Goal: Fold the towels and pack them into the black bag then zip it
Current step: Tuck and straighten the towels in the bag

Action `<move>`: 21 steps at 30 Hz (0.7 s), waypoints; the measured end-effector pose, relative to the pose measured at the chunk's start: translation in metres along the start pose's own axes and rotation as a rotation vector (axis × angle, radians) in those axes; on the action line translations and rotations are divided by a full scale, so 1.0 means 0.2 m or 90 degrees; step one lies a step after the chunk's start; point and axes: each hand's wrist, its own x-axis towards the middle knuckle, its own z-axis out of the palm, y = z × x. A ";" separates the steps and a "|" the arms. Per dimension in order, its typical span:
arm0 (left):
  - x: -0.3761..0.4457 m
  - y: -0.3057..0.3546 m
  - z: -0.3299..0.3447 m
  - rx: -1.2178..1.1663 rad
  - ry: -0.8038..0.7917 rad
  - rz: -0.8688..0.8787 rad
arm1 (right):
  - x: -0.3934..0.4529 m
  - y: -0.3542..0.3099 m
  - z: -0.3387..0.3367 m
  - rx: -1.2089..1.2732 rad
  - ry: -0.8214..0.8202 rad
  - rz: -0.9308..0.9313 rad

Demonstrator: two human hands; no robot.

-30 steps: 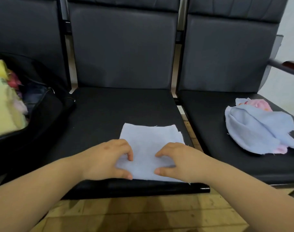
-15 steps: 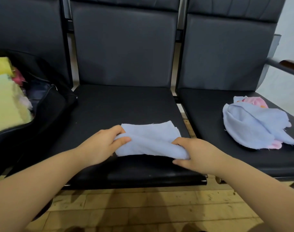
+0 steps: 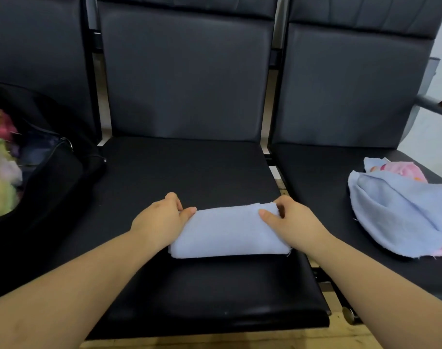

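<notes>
- Two hands pinch the folded towel (image 3: 228, 231): your left hand (image 3: 162, 220) grips its left end, thumb on top, and your right hand (image 3: 294, 222) grips its right end the same way.
- Half a second ago the pale blue cloth was still doubling over; it now lies as a compact band across the front of the middle seat (image 3: 189, 172).
- To your left, the black bag (image 3: 51, 177) sits open with coloured towels inside.
- On the right seat (image 3: 328, 177) lies a loose blue and pink towel pile (image 3: 401, 210).
- Wooden flooring (image 3: 353, 333) shows below the seats.
</notes>
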 end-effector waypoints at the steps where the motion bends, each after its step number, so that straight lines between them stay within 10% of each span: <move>1: 0.02 0.01 0.00 0.034 -0.007 -0.016 | 0.02 0.00 0.01 -0.008 -0.007 0.017; 7: 0.05 0.07 -0.07 0.087 -0.180 -0.076 | 0.07 0.00 0.04 -0.054 -0.049 0.038; 17: 0.09 0.02 -0.09 -0.370 -0.297 -0.094 | 0.01 -0.02 -0.08 0.025 -0.217 0.043; 21: 0.03 0.01 -0.14 -0.445 -0.302 0.058 | -0.06 -0.04 -0.18 0.041 -0.232 -0.004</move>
